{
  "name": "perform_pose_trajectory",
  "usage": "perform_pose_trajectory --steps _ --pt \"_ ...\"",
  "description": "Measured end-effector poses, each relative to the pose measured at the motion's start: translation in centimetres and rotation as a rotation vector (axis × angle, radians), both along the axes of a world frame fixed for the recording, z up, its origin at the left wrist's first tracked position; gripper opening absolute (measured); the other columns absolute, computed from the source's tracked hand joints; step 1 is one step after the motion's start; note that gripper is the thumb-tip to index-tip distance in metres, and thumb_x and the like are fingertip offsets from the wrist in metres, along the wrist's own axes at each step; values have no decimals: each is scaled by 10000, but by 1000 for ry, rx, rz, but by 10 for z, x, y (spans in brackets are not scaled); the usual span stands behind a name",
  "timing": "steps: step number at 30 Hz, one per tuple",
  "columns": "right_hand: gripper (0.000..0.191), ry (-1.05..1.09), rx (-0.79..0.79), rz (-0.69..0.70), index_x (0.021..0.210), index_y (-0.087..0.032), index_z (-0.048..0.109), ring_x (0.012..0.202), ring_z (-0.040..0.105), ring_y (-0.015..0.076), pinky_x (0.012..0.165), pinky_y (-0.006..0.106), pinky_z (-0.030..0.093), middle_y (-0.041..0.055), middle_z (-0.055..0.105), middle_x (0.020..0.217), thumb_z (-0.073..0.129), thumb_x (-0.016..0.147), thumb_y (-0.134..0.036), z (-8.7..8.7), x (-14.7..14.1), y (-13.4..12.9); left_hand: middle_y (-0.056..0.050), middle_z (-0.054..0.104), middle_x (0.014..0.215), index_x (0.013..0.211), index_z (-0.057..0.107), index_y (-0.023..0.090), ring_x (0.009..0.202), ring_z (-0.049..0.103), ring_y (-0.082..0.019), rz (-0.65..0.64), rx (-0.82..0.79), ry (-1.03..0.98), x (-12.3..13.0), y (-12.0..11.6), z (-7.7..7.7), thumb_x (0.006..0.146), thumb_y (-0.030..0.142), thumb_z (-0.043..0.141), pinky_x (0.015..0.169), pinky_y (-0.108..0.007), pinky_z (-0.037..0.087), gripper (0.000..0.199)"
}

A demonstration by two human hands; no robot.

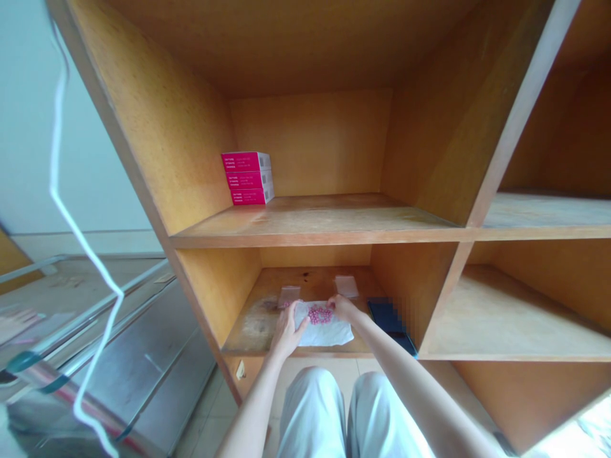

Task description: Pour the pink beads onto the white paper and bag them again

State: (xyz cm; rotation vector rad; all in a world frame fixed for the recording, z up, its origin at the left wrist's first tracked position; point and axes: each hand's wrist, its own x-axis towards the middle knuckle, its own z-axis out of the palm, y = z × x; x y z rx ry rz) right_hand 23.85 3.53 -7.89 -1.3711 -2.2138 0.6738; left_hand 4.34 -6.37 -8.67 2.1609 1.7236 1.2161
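Observation:
A white cloth-like sheet (325, 337) lies on the lower wooden shelf, with a cluster of pink beads (319, 315) near its upper middle. My left hand (286, 332) grips the sheet's left edge, thumb on top. At the upper right of the beads, my right hand (344, 308) has its fingers pinched together; what is between them is too small to make out. Behind the hands lie two small clear packets, a left packet (289, 294) and a right packet (347, 286).
The lower shelf (248, 331) is bounded by wooden side walls. A dark blue flat item (389, 321) sits at its right. Above, three stacked pink boxes (248, 179) stand on the upper shelf. A white cable (81, 238) hangs left, before a metal-framed rack (138, 343).

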Motion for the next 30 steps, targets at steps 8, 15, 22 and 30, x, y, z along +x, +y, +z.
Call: perform_pose_trajectory --steps 8,15,22,30 --pt "275 -42 16 -18 654 -122 654 663 554 147 595 205 340 62 651 695 452 568 44 1 -8 5 -117 467 1222 1273 289 195 1137 443 -228 9 -4 15 -1 1 -3 824 406 405 936 -402 368 509" --pt "231 -73 13 -51 648 -120 638 628 535 142 548 205 304 58 636 660 484 573 35 2 -9 4 -119 469 1219 1269 299 190 1134 448 -226 20 -3 19 -1 1 -1 822 415 408 933 -400 374 512" --pt "217 -43 26 -74 675 -132 627 620 533 134 539 200 310 57 632 670 475 615 10 6 -4 3 -118 482 1208 1263 316 194 1125 461 -222 16 11 5 0 0 0 818 409 414 920 -394 388 504" --pt "165 158 39 -43 709 -135 597 686 559 128 610 198 378 52 639 746 463 675 -46 28 -3 -5 -118 479 1211 1264 308 191 1115 465 -218 20 -13 8 0 0 1 819 410 409 931 -392 377 506"
